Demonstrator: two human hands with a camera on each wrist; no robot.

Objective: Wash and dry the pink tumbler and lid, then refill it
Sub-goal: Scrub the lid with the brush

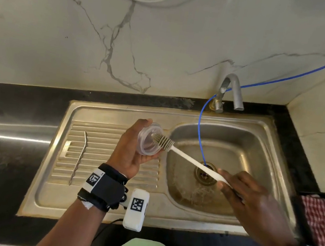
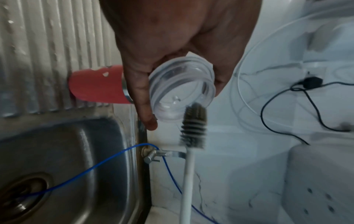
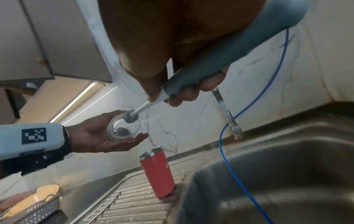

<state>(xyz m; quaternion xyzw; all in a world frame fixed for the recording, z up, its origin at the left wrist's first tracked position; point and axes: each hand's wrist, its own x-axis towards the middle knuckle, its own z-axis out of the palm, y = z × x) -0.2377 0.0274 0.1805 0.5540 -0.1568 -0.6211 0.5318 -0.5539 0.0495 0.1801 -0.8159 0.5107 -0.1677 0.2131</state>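
Observation:
My left hand holds the clear lid above the drainboard, its hollow side tilted toward the sink; thumb and fingers pinch its rim. My right hand grips the long handle of a bottle brush over the basin. The brush's bristled head lies against the lid's inner face. The pink tumbler stands upright and open on the drainboard beside the basin, below my left hand. That hand hides it in the head view.
A bent metal straw lies on the ribbed drainboard. A blue hose runs from the wall into the sink basin drain, beside the faucet. A red checked cloth sits in a black tray at right; a basket stands far left.

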